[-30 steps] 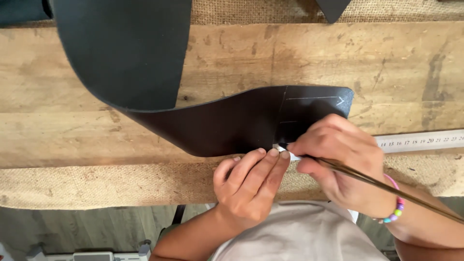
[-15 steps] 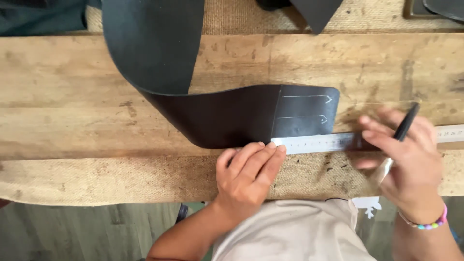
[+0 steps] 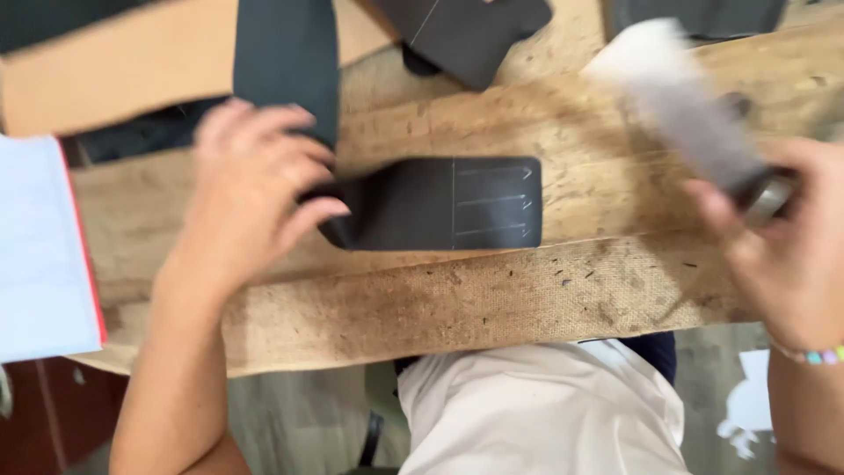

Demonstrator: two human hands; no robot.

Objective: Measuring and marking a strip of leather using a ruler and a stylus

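Strap (image 3: 422,204) end marked, three chalk lines drawn; uncut.
My left hand (image 3: 251,189) pins it flat; right hand (image 3: 782,251) grips a blurred tool (image 3: 694,123).

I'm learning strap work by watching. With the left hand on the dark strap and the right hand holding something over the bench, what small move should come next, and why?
Probably bring the right hand and the blurred tool it grips down to the strap's marked end. The left hand already pins the dark strap flat on the wooden bench, and the thin lines there look unworked. What kind of tool it is cannot be told.
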